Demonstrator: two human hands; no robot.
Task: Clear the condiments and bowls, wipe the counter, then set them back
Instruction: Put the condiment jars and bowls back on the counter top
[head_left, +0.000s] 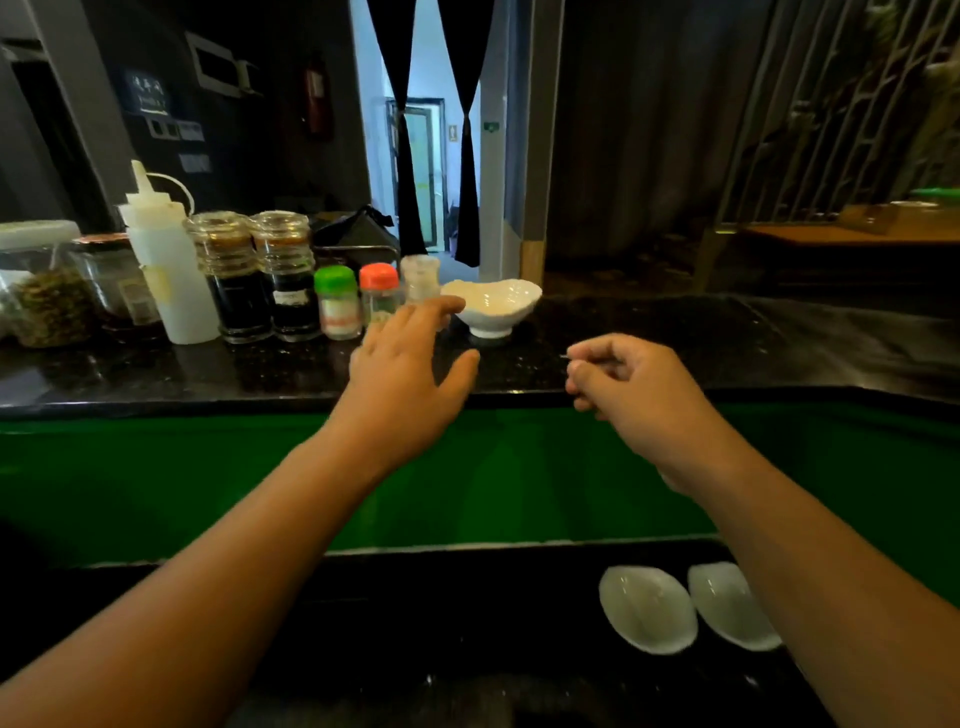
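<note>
On the raised black counter (675, 343) a row of condiments stands at the left: a white squeeze bottle (169, 270), two dark sauce jars (260, 280), a green-capped shaker (337, 301), a red-capped shaker (379, 293) and a clear shaker (420, 278). Right of them sits a white wavy-rimmed bowl (493, 306). My left hand (410, 364) hovers open, fingers spread, just before the shakers and bowl. My right hand (634, 384) hangs over the counter's front edge, fingers curled, nothing visible in it. Two white bowls (685, 605) lie on the lower black counter.
Two large jars (62, 286) stand at the far left end of the raised counter. A green panel (156, 478) drops from its front edge to the lower counter. A curtained doorway (431, 156) opens behind, and a wooden table (857, 228) stands at the right.
</note>
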